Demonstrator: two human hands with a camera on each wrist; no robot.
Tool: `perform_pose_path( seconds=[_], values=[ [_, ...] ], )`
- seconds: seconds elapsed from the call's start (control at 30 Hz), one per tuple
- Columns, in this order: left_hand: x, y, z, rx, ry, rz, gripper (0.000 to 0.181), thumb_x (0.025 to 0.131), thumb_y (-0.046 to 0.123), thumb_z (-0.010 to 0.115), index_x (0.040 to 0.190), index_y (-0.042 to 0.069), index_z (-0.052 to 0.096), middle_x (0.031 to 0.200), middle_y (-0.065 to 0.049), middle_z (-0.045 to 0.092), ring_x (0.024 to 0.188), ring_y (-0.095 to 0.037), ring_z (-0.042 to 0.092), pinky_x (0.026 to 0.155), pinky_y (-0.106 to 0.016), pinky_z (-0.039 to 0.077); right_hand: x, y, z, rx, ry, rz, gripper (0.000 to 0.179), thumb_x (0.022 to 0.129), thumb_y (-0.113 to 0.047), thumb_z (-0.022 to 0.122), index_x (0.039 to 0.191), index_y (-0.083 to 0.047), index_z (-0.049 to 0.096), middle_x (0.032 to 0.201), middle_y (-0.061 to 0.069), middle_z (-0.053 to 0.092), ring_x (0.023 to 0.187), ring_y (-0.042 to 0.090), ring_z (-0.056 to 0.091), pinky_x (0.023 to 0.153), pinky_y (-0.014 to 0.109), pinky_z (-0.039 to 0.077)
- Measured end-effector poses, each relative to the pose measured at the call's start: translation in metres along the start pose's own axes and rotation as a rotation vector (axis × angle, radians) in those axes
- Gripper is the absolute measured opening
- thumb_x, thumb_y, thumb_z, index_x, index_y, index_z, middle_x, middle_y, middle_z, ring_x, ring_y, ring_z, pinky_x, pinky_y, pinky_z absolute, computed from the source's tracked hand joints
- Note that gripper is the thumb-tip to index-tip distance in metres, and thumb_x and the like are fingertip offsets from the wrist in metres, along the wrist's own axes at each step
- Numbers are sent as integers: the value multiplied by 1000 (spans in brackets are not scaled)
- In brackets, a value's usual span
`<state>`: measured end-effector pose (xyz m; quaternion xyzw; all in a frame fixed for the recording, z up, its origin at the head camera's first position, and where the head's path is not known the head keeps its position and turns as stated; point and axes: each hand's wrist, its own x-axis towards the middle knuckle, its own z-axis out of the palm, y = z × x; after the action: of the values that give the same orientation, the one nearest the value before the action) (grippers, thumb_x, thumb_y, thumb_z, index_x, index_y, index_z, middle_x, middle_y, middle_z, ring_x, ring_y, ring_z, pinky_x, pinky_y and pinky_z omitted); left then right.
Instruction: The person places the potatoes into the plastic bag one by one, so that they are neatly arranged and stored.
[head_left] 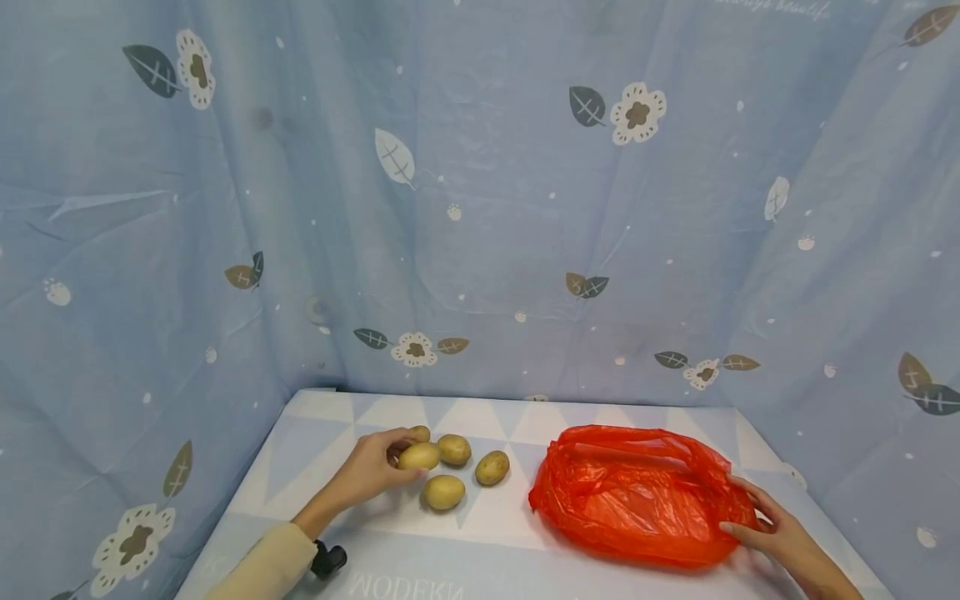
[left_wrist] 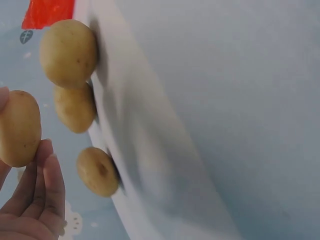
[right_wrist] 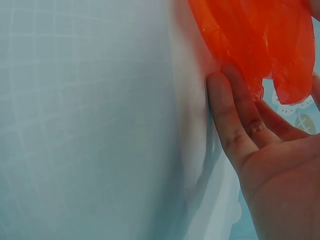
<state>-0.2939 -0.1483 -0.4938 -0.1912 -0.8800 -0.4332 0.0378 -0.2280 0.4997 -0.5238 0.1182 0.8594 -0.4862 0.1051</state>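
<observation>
Potato (head_left: pixel 419 456) in left grip (head_left: pixel 375 462), red bag (head_left: pixel 633 500) in right grip (head_left: pixel 780 532)

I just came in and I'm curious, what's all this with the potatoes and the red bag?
A person is using both hands. The left hand pinches one potato, which looks lifted off the table. The right hand holds the side of the red plastic bag, which lies on the table. Four other potatoes rest on the table near the left hand, apart from the bag.
</observation>
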Motion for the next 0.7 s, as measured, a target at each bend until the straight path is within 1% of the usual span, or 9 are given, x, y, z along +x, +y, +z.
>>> perform_pose_path(
  seconds=[0.03,0.27,0.47,0.6,0.7],
  values=[
    [2,2,1,-8,3,6,54,79,29,91,124,7,71,106,0,72,86,-13,62,74,-30,54,1,0,0,-1,-1,-3,100,94,-42,75,165,-12,10,163,31,13,131,51,45,92,46,57],
    [11,12,9,-68,1,33,46,80,29,91,121,17,73,107,0,73,88,-14,65,77,-31,56,2,0,0,10,-7,-17,95,97,-38,72,164,-11,11,162,33,14,132,52,44,92,47,57],
    [18,21,16,-84,-10,30,44,81,32,90,120,20,73,104,-1,71,87,-13,65,75,-28,56,2,0,0,8,-11,-16,95,97,-38,72,164,-11,10,163,31,12,131,50,44,93,47,56],
    [22,27,21,-93,-12,48,42,81,32,90,118,21,72,105,-2,71,86,-13,66,75,-28,56,2,-1,0,9,-11,-14,92,98,-38,71,164,-12,12,162,31,13,130,50,44,92,47,57],
    [25,31,25,-103,-14,63,42,82,32,89,118,21,72,104,-1,71,85,-13,65,74,-28,55,3,-2,1,-6,-4,-5,94,98,-41,71,164,-11,11,161,33,15,127,49,46,91,46,57]
  ],
)
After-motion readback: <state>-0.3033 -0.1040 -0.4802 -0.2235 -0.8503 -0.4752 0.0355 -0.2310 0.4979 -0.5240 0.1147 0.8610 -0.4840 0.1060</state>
